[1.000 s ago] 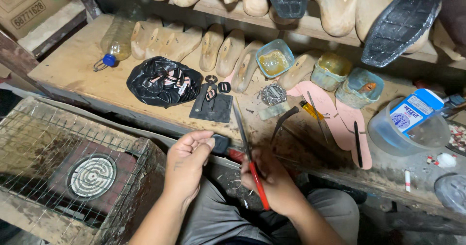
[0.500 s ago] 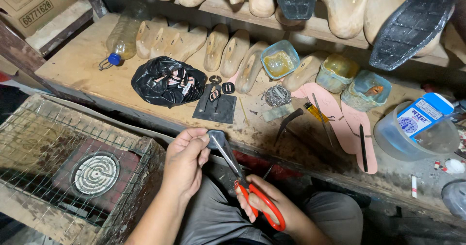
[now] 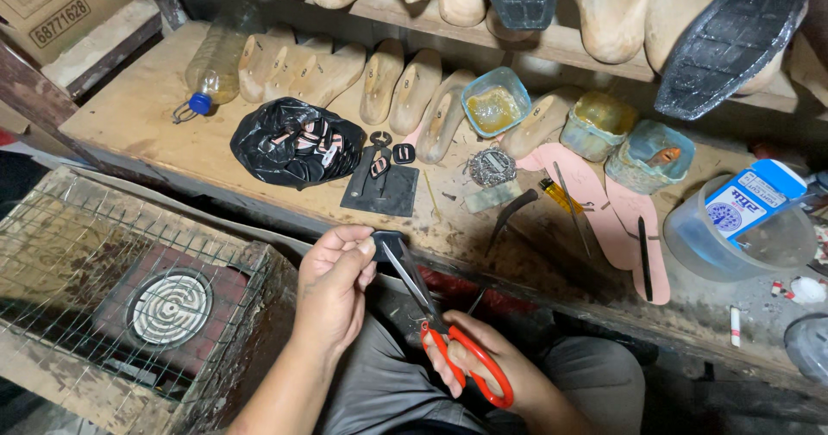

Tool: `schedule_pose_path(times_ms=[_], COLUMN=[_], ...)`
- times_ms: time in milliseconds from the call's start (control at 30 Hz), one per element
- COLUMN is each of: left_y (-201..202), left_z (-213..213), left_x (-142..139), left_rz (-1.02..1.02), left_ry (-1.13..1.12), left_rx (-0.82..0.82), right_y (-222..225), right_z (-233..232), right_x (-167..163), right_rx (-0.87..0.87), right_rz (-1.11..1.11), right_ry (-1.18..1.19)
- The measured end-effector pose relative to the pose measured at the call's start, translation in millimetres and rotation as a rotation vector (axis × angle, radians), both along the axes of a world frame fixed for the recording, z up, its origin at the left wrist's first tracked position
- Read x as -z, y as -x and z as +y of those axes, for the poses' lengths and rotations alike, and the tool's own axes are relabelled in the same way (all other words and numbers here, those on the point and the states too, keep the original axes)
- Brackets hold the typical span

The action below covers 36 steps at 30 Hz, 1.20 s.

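At the far left a wire cage (image 3: 129, 314) covers a round heating coil (image 3: 168, 307) below the counter (image 3: 121, 116). On the counter a plastic bottle (image 3: 211, 68) lies on its side, with a black plastic bag (image 3: 293, 142) of small pieces to its right and a row of wooden shoe forms (image 3: 379, 81) behind it. A dark flat pad (image 3: 379, 189) with buckles sits just right of the bag. In front of the counter the left hand (image 3: 332, 288) pinches a small dark piece of material (image 3: 385, 244), its fingers clamped together on the piece's left edge. The blades of the scissors (image 3: 431, 314) meet that piece from below, and the right hand (image 3: 479, 370) holds their red handles, fingers threaded through the loops and closed around them. Farther right lie pink insoles (image 3: 604, 211), small plastic tubs (image 3: 595, 125), and a clear container (image 3: 742, 237) holding a blue and white box (image 3: 752, 200).
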<state>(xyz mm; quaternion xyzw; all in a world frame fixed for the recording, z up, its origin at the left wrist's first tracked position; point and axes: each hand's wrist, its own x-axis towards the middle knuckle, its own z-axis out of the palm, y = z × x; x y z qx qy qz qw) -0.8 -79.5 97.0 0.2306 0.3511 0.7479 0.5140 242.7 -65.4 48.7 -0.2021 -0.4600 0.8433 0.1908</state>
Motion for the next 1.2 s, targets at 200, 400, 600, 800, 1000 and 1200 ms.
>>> schedule_pose_path(times_ms=[200,400,600,800,1000,1200], left_y=[3.2,4.6,6.6,8.8,10.3,8.2], left_z=[4.0,3.7,4.3,4.3,3.7,3.4], left_x=[-3.3,-1.4,2.9,8.0,11.3,13.5], left_rz=[0.096,0.114,0.131,0.108,0.138,0.177], left_ry=[0.113,0.121,0.128,0.134,0.143,0.145], left_rx=[-0.019,-0.005,-0.02,-0.012,-0.014,-0.017], right_y=[3.0,4.1,5.8,8.5,10.1,9.9], right_z=[1.9,-2.1,-4.9,-6.8,-8.8,-14.9], right_x=[3.9,9.3,5.3,0.7,-6.8,-15.1], right_rx=[0.065,0.117,0.153,0.158,0.148,0.136], right_rz=[-0.235,-0.291,-0.378,-0.44,-0.487,-0.605], right_ry=[-0.092,-0.058,-0.034,-0.051,-0.102,-0.122])
